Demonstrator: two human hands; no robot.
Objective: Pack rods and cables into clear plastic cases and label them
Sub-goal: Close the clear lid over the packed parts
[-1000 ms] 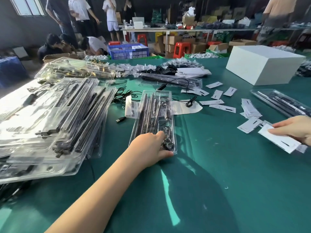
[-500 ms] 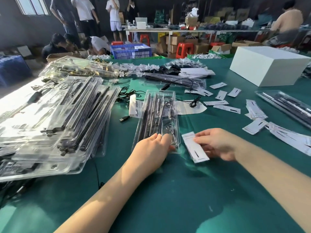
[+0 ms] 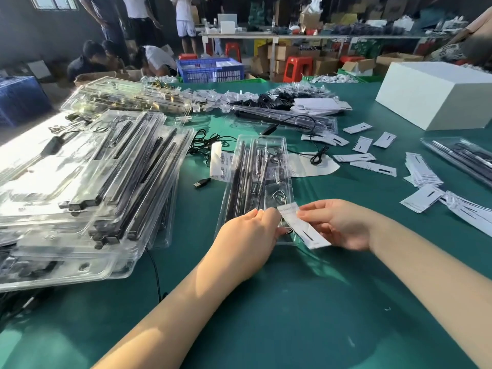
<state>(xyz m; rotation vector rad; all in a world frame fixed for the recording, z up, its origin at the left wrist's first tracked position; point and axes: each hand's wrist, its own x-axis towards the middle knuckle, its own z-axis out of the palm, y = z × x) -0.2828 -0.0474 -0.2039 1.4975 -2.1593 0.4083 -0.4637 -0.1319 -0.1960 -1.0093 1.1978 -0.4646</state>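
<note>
Now that my right hand has carried the white label in from the scattered labels on the right, it sits over the near end of the clear case, pinched between my right thumb and fingers. While that hand was away, my left hand stayed at that near edge; its fingertips now meet the label's upper corner, curled onto it, I think. With rods and cable already inside, labelling looks like the step in hand.
</note>
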